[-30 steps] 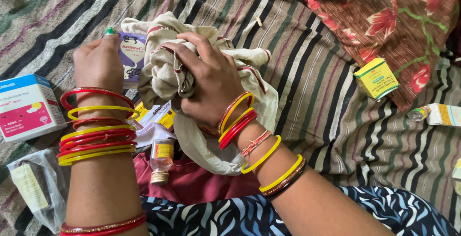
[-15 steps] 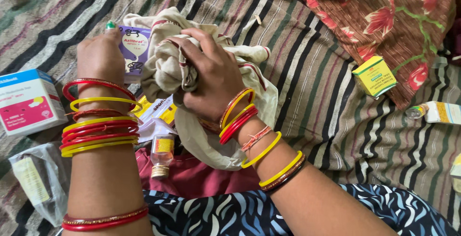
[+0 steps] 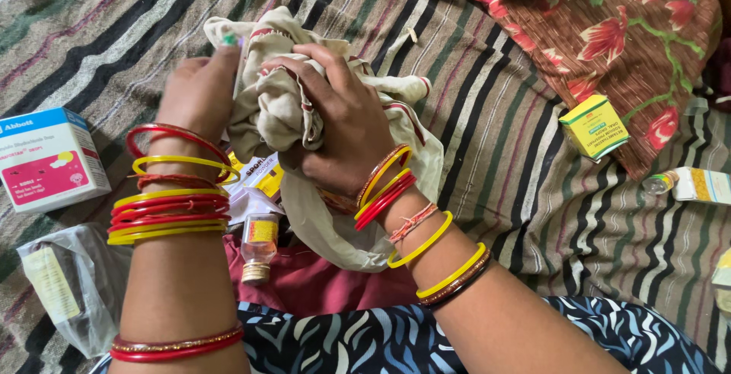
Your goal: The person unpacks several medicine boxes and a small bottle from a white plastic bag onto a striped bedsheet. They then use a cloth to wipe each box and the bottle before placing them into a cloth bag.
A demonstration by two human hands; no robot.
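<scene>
Both hands (image 3: 335,126) bunch crumpled beige cloth bag (image 3: 339,214), seemingly red-trimmed.

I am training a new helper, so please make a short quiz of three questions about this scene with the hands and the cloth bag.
1. True or false: the right hand grips the beige cloth bag.
2. Which box lies nearest the left hand? A) white box with pink panel B) small yellow-green box
3. What stands near the lap, below the bag?

Key:
1. True
2. A
3. A small bottle with a yellow label
</scene>
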